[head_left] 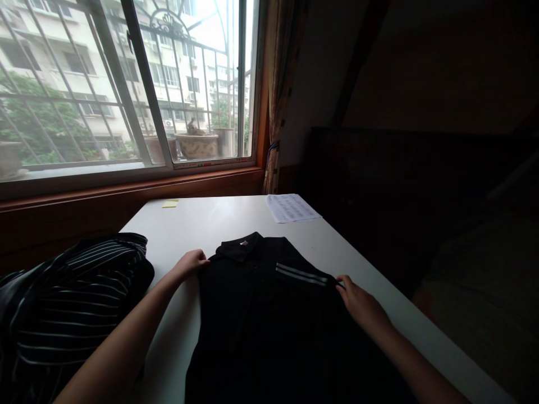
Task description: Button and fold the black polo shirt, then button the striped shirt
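The black shirt (265, 320) lies on the worktop (202, 216), my left grip (189, 265) clamped on its edge by the collar, my right grip (360, 303) on its striped sleeve's end. Papers (291, 208) lie at the worktop's far right corner.

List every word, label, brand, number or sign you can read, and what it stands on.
None can be read.
White printed paper sheets on the white tabletop: print too small and blurred.
Small pale label at the neck of the black collared shirt: too small.
Red marks on the grey metal window frame: too small to tell if lettering.
Yellow paper note: no writing discernible.
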Demonstrator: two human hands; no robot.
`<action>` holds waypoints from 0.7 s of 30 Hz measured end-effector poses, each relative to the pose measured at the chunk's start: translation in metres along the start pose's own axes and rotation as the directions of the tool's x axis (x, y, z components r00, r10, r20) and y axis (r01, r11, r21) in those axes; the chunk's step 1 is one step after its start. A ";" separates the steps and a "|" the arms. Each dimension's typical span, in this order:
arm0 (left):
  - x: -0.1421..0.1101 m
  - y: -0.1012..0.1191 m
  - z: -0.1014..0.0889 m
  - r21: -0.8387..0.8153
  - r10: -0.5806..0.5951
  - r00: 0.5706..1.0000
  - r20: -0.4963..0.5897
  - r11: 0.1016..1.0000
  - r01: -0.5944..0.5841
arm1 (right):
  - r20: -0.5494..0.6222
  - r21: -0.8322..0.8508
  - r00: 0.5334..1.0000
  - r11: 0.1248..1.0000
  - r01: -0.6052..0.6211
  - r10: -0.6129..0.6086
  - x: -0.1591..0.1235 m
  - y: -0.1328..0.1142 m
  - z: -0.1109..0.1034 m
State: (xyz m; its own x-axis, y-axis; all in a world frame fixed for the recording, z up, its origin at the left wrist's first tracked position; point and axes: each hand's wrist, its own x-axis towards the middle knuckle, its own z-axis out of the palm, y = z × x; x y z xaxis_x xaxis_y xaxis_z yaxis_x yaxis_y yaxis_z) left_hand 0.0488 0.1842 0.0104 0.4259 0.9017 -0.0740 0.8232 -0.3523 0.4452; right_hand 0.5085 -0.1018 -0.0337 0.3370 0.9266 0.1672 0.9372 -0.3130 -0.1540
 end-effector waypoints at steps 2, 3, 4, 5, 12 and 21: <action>-0.007 -0.002 0.002 0.020 0.030 0.999 -0.026 0.999 -0.029 | -0.008 -0.011 1.000 1.000 -0.010 0.010 0.006 -0.003 0.001; -0.012 -0.004 0.003 0.029 0.049 0.998 -0.041 0.998 -0.047 | -0.009 -0.013 1.000 1.000 -0.007 0.006 0.010 -0.005 0.001; -0.017 -0.006 0.003 0.037 0.069 0.996 -0.056 0.997 -0.067 | -0.009 -0.011 1.000 1.000 0.004 -0.004 0.013 -0.006 0.001; -0.023 -0.008 0.003 0.046 0.089 0.994 -0.071 0.995 -0.086 | -0.009 -0.007 1.000 1.000 0.016 -0.016 0.017 -0.008 0.001; -0.059 -0.040 -0.010 0.109 0.091 0.986 -0.137 0.991 -0.077 | 0.037 -0.028 0.995 0.995 0.091 -0.090 0.052 -0.027 0.003; -0.090 -0.069 -0.025 0.197 -0.096 0.977 -0.189 0.971 0.134 | 0.035 0.037 0.978 0.979 0.203 -0.204 0.108 -0.085 0.015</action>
State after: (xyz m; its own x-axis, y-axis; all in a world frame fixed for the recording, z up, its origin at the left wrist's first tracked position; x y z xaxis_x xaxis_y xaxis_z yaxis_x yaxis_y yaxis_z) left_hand -0.0563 0.1336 0.0085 0.2659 0.9625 0.0536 0.9304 -0.2708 0.2470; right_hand 0.4635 0.0278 -0.0170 0.1355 0.9776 0.1611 0.9820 -0.1108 -0.1532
